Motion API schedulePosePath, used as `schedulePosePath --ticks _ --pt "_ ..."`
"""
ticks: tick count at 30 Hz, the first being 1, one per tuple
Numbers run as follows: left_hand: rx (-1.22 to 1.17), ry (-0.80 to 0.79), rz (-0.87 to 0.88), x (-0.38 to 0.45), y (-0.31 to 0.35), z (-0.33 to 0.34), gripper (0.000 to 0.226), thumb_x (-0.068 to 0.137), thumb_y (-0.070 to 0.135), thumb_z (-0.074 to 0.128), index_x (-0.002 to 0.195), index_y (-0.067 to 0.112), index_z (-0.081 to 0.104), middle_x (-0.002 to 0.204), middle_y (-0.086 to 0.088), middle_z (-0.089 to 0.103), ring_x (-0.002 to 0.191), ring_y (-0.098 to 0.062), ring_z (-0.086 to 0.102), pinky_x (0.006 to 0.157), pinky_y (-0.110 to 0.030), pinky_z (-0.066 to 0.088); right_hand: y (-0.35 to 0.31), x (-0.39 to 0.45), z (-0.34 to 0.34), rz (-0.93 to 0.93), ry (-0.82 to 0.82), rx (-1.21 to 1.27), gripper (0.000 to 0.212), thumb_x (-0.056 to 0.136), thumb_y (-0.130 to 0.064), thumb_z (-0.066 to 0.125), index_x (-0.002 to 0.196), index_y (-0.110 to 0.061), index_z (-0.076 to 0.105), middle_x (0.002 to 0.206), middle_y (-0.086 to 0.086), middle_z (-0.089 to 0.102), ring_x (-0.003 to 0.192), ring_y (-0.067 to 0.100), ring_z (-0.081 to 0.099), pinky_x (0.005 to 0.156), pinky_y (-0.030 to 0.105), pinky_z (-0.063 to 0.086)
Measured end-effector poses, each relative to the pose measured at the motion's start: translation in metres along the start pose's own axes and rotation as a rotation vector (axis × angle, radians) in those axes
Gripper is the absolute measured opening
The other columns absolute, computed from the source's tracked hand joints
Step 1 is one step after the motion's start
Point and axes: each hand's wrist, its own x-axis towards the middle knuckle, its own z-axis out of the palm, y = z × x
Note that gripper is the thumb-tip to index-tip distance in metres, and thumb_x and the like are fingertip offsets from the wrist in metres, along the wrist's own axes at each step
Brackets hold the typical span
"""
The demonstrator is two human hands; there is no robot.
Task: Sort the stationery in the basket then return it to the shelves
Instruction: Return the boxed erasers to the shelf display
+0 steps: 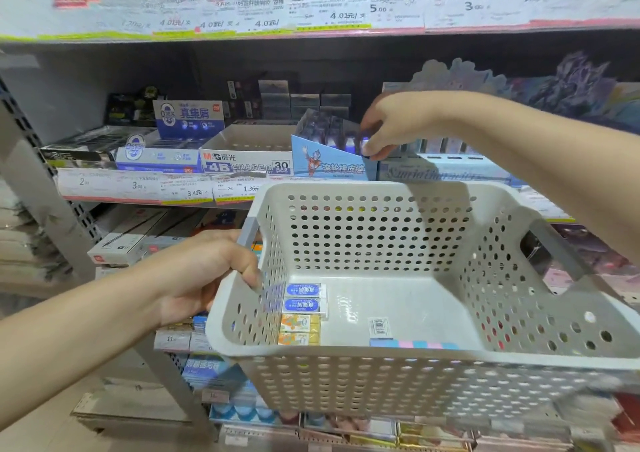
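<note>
A shop aisle is shown, filled by grey metal shelves (242, 37) whose front edges are lined with white paper price labels (341, 15). On the middle shelf, across the centre of the frame, open cardboard display boxes are ranged side by side: a white box printed "4B ERASER 30 pcs" (246, 164) and, just right of it, a blue display box bearing a cartoon figure (329, 165). A perforated upright post (20, 129) is seen at the left edge.

A white perforated plastic basket (381, 229) is held in front of the shelves, filling the lower centre and right of the frame. Its left rim is gripped by the left hand (204, 275), the fingers curled over the edge. Inside, against the left wall, two blue-wrapped erasers (305, 298) and two yellow-wrapped erasers (298, 330) are lined up; a pastel striped strip with a barcode tag (412, 342) lies at the near wall.

The right hand (394, 122) is reached over the blue display box at centre right, its fingers pinched on a small dark item (362, 141) too blurred to identify.
</note>
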Motion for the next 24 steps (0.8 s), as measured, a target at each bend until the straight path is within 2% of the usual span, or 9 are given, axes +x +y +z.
schedulePosePath --ticks 2,4,7,10,13,15,19,22,24 --pt "0.005 0.014 0.003 0.0 0.0 0.0 0.087 0.026 0.01 0.063 0.112 -0.004 0.058 0.09 -0.023 0.059 0.083 -0.035 0.05 0.077 -0.045 0.031 -0.001 0.002 -0.003 0.007 -0.047 0.021 0.015 0.091 -0.018 0.059 0.096 -0.006 0.066 0.086 0.0 0.072 0.066 0.001 0.064 0.06 0.012 0.043" --pt "0.003 0.018 0.01 0.0 0.0 0.0 0.085 0.026 0.009 0.062 0.11 -0.004 0.058 0.089 -0.023 0.059 0.083 -0.035 0.05 0.077 -0.044 0.03 -0.002 0.004 -0.002 0.01 -0.044 0.014 0.022 0.091 -0.017 0.059 0.108 -0.004 0.063 0.094 0.002 0.073 0.072 0.007 0.068 0.072 0.018 0.048" --pt "0.011 0.016 0.014 0.0 -0.001 0.0 0.079 0.031 0.005 0.061 0.11 -0.003 0.06 0.089 -0.024 0.061 0.083 -0.035 0.052 0.08 -0.045 0.032 -0.004 0.007 -0.001 -0.005 -0.007 -0.046 0.025 0.09 -0.019 0.06 0.106 -0.001 0.066 0.097 0.007 0.074 0.091 0.02 0.071 0.094 0.032 0.05" --pt "0.0 0.026 0.005 0.0 -0.001 0.0 0.074 0.039 0.002 0.058 0.113 -0.004 0.059 0.09 -0.024 0.061 0.082 -0.035 0.054 0.076 -0.043 0.036 -0.002 0.008 0.0 -0.004 -0.003 -0.103 0.023 0.091 -0.019 0.059 0.103 -0.002 0.068 0.092 0.005 0.074 0.091 0.019 0.069 0.09 0.029 0.047" --pt "-0.004 0.06 -0.002 0.0 0.0 0.0 0.091 0.025 0.011 0.064 0.115 -0.002 0.057 0.091 -0.025 0.059 0.082 -0.036 0.052 0.077 -0.046 0.031 -0.001 0.008 0.002 -0.026 0.023 -0.175 0.023 0.09 -0.019 0.059 0.101 -0.002 0.069 0.095 0.009 0.074 0.095 0.024 0.068 0.086 0.03 0.049" --pt "-0.023 0.058 0.003 -0.002 0.001 0.002 0.093 0.024 0.014 0.064 0.116 0.0 0.058 0.093 -0.027 0.06 0.083 -0.037 0.05 0.078 -0.047 0.028 0.0 0.007 0.003 -0.039 0.047 -0.226 0.024 0.088 -0.021 0.06 0.102 -0.003 0.069 0.097 0.011 0.073 0.096 0.028 0.066 0.08 0.031 0.048" --pt "-0.02 0.051 -0.003 -0.004 0.002 0.004 0.088 0.03 0.007 0.063 0.117 0.0 0.058 0.113 -0.038 0.059 0.085 -0.038 0.056 0.08 -0.05 0.033 0.002 0.004 0.006 -0.033 0.081 -0.253 0.033 0.088 -0.031 0.061 0.107 -0.004 0.065 0.097 0.011 0.068 0.089 0.028 0.06 0.075 0.031 0.046" --pt "-0.017 0.046 -0.007 -0.004 0.003 0.004 0.081 0.037 0.003 0.059 0.118 0.002 0.059 0.113 -0.035 0.062 0.085 -0.038 0.057 0.082 -0.051 0.036 -0.005 -0.008 0.009 -0.062 0.266 -0.271 0.043 0.089 -0.027 0.058 0.125 -0.006 0.051 0.116 0.015 0.06 0.104 0.034 0.056 0.087 0.038 0.049" --pt "-0.009 0.05 0.002 -0.003 0.003 0.005 0.084 0.033 0.005 0.06 0.117 0.003 0.06 0.11 -0.035 0.063 0.085 -0.038 0.057 0.082 -0.05 0.035 -0.014 -0.024 0.016 -0.143 0.439 -0.245 0.033 0.088 -0.024 0.055 0.119 -0.012 0.052 0.115 0.012 0.059 0.102 0.033 0.056 0.085 0.04 0.049"
